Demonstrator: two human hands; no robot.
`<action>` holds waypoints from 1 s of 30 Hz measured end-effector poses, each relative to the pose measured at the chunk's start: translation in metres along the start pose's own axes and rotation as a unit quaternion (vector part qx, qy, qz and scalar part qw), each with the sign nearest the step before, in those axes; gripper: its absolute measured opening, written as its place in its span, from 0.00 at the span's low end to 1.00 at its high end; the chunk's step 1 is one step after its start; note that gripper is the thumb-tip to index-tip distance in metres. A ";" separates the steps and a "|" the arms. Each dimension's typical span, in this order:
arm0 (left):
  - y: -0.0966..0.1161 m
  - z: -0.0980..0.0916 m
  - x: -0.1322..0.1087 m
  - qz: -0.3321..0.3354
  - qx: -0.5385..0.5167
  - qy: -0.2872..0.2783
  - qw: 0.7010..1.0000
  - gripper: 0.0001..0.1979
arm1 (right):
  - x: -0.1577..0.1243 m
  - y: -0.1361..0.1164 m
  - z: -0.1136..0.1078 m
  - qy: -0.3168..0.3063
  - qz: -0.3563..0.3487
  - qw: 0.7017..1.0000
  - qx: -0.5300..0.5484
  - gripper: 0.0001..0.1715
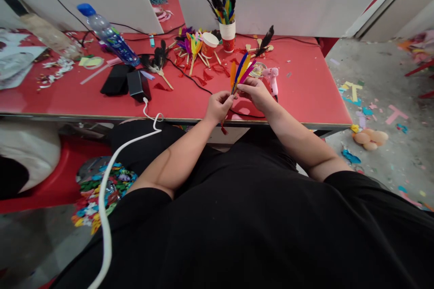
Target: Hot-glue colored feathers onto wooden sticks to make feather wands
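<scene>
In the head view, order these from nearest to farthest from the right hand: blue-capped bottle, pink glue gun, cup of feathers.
1. Pink glue gun: just right of the right hand.
2. Cup of feathers: beyond the hand, slightly left.
3. Blue-capped bottle: well off to the left.

This looks like a craft workshop. On the long red table (301,86) there are sticks with bright feathers (195,46), a paper cup (228,32) full of more feathers (226,13) and a small pink glue gun (273,82). To the right of the table, bright cut scraps (396,114) lie about on the grey floor (351,65). On the table's near side is a big heap of little colourful pieces (120,180).
</scene>
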State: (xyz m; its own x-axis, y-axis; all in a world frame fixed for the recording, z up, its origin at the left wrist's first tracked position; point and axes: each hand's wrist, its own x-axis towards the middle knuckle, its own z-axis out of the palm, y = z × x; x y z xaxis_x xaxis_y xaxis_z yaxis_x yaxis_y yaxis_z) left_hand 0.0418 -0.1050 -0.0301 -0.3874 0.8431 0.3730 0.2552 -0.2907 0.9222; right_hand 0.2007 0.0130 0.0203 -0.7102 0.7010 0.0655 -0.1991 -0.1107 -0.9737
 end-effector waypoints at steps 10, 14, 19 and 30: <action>-0.003 -0.002 0.000 0.000 0.026 0.009 1.000 0.19 | 0.005 0.008 -0.002 0.009 -0.034 0.999 -0.024 0.23; -0.005 -0.002 0.001 0.008 0.017 0.002 1.000 0.21 | 0.005 0.010 -0.003 0.007 -0.050 0.998 -0.022 0.27; -0.004 -0.002 0.003 -0.007 -0.015 0.005 1.000 0.27 | 0.002 0.016 -0.011 0.050 -0.041 0.998 -0.007 0.35; 0.001 -0.002 0.010 -0.096 -0.125 0.029 0.987 0.24 | -0.001 0.040 -0.008 0.094 -0.013 0.982 -0.165 0.11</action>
State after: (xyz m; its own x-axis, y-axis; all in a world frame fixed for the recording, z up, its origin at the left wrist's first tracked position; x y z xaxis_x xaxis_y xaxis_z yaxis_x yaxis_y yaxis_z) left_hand 0.0369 -0.0975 -0.0249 -0.4586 0.8687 0.1872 -0.0512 -0.2361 0.9704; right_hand 0.1990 0.0136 -0.0205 -0.5639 0.8220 0.0795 0.0369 0.1213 -0.9919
